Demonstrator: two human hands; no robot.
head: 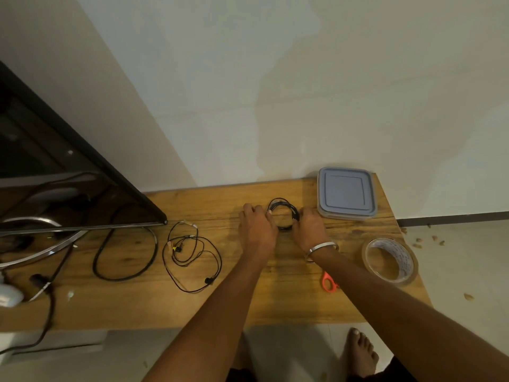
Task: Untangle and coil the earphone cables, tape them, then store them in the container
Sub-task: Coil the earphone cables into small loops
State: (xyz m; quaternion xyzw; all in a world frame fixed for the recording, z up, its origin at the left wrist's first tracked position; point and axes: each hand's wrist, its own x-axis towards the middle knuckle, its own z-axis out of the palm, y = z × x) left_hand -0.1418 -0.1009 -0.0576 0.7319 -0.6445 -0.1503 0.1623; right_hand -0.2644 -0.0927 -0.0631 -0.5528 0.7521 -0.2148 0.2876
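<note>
A coiled black earphone cable (283,213) lies on the wooden table (192,307) between my hands. My left hand (256,227) grips the coil's left side and my right hand (309,227) grips its right side. A second black earphone cable (192,257) lies loose and tangled to the left. The lidded grey container (345,193) stands at the back right, just beyond my right hand. A roll of clear tape (389,260) sits near the right edge. Orange-handled scissors (329,282) lie partly hidden under my right forearm.
A black TV screen (68,172) on a curved metal stand (41,244) fills the left side. A thick black power cable (124,255) loops beside it. A white adapter (8,295) sits at the far left. My bare foot (360,351) is on the floor below.
</note>
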